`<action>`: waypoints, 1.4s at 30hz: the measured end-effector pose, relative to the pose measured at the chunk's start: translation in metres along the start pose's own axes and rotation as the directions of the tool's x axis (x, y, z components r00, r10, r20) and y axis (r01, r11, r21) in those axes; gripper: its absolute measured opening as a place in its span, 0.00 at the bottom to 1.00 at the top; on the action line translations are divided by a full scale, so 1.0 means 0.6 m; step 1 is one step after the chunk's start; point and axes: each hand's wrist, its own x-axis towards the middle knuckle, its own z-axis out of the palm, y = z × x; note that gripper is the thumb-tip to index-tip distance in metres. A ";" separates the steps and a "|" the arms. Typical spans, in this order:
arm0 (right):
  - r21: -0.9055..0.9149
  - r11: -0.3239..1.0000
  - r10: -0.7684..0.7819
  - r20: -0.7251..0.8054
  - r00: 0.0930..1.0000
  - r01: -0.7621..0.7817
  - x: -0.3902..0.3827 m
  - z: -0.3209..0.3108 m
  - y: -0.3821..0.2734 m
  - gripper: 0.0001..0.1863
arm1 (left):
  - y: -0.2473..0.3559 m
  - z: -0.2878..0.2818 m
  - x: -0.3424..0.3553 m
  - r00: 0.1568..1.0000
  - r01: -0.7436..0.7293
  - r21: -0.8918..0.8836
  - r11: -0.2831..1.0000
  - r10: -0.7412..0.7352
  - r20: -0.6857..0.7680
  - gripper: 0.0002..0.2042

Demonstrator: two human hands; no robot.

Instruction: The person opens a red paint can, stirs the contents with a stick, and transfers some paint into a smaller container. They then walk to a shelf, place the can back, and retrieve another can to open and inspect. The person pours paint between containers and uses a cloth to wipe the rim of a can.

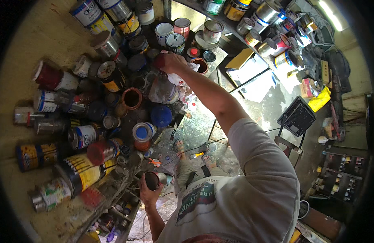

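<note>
Low by my body, my left hand point(148, 197) is wrapped around an open tin can point(152, 181) with a dark inside. My right arm stretches out to the crowded shelf of cans. There my right hand point(173, 64) is closed at a dark red, rounded thing point(159, 61), which looks like a can or lid and is partly covered by the fingers. A crumpled white and red plastic or cloth piece point(182, 79) hangs just under the right wrist. Beside that hand stand a small can with a red cap point(193, 52) and an open reddish-brown can point(200, 65).
Paint cans crowd the left shelf, among them an open brown can point(132, 98), a blue lid point(161, 116) and a yellow and black can point(84, 172). More cans line a shelf point(251, 42) at upper right. A black-backed chair point(297, 116) and cables stand on the stained floor point(231, 162).
</note>
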 end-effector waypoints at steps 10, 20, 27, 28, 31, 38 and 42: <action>-0.236 0.956 0.200 0.081 0.976 -0.177 0.089 0.055 -0.052 0.47 | 0.004 0.022 0.102 0.980 -0.048 -0.183 0.982 0.081 0.181 0.56; -0.047 0.993 0.109 0.104 0.989 -0.105 0.078 0.084 -0.032 0.52 | 0.039 0.011 0.138 0.988 -0.084 -0.208 0.975 0.108 0.107 0.57; -0.148 0.986 -0.048 0.189 0.981 0.077 0.072 0.094 -0.045 0.48 | 0.079 0.014 0.121 0.992 -0.032 -0.118 0.992 0.046 0.121 0.57; -0.158 0.983 -0.064 0.188 0.980 0.095 0.055 0.077 -0.056 0.48 | 0.083 0.018 0.119 0.992 -0.023 -0.117 0.993 0.038 0.120 0.57; -0.142 0.988 -0.039 0.155 0.987 0.062 0.020 0.034 -0.068 0.47 | 0.091 0.030 0.114 0.992 -0.020 -0.125 0.992 0.035 0.118 0.56; 0.065 0.972 0.217 0.138 0.966 -0.227 0.025 0.044 -0.019 0.46 | 0.108 0.032 0.113 0.985 -0.072 -0.130 0.989 0.091 0.144 0.57; 0.073 0.967 0.241 0.037 0.970 -0.243 0.011 0.037 -0.035 0.46 | 0.107 0.035 0.113 0.984 -0.044 -0.111 0.993 0.063 0.168 0.57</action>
